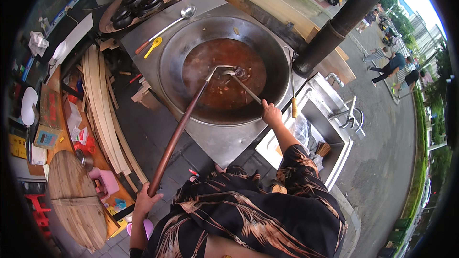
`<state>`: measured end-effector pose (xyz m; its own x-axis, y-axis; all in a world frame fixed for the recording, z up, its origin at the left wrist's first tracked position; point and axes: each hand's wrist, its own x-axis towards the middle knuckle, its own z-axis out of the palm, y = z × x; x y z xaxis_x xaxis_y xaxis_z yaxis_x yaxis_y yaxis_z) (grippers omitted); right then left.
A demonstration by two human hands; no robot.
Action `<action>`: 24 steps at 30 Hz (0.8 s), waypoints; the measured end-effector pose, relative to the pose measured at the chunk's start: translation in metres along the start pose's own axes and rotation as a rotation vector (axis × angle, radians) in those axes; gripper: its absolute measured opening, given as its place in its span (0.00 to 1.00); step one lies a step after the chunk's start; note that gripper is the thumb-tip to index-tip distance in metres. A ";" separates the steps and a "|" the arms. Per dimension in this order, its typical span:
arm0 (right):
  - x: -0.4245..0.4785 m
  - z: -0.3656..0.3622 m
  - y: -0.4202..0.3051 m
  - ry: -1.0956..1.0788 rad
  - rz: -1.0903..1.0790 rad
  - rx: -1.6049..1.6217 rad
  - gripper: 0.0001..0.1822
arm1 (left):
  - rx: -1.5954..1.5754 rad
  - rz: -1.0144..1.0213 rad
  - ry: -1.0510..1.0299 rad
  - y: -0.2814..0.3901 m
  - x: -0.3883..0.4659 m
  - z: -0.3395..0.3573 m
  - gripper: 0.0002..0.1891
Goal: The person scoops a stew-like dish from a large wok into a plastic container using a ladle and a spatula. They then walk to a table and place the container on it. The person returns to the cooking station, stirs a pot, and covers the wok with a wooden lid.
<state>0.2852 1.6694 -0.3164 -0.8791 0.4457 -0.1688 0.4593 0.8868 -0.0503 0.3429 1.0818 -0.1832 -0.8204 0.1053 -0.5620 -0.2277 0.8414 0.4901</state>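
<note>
A large wok (172,79) set in a steel stove top holds reddish-brown broth (208,57) with solid bits in it. My left hand (146,199) grips the lower end of a long wooden handle (175,132), whose bent metal head reaches into the middle of the broth. Low over the wok's right rim, my right hand (271,113) is closed on the handle of a metal ladle (247,87). The ladle's head meets the other tool's head at a dark lump of food (241,72); whether they touch is unclear.
Another ladle (165,27) and a yellow spoon (153,47) lie left of the wok. A wooden-handled hook (293,93) rests at right, near a steel sink (335,150). A black stovepipe (322,43) rises behind. Wood strips (104,114) lean at left. Several people are on the road.
</note>
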 end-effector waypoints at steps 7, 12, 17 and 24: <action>0.004 -0.008 0.037 -0.067 -0.021 0.275 0.25 | -0.313 -0.058 -0.171 -0.012 0.000 -0.004 0.23; -0.011 -0.039 0.042 -0.455 0.284 0.817 0.23 | -0.416 -0.103 -0.260 -0.026 0.003 -0.008 0.23; -0.029 -0.063 0.042 -0.533 0.354 0.950 0.18 | -0.476 -0.139 -0.360 -0.030 0.000 -0.022 0.21; -0.046 -0.085 0.046 -0.730 0.476 1.248 0.11 | -0.546 -0.157 -0.483 -0.035 -0.007 -0.042 0.20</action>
<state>0.3359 1.7005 -0.2269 -0.5413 0.1638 -0.8247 0.8124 -0.1511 -0.5632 0.3343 1.0291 -0.1687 -0.4635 0.3325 -0.8214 -0.6545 0.4964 0.5703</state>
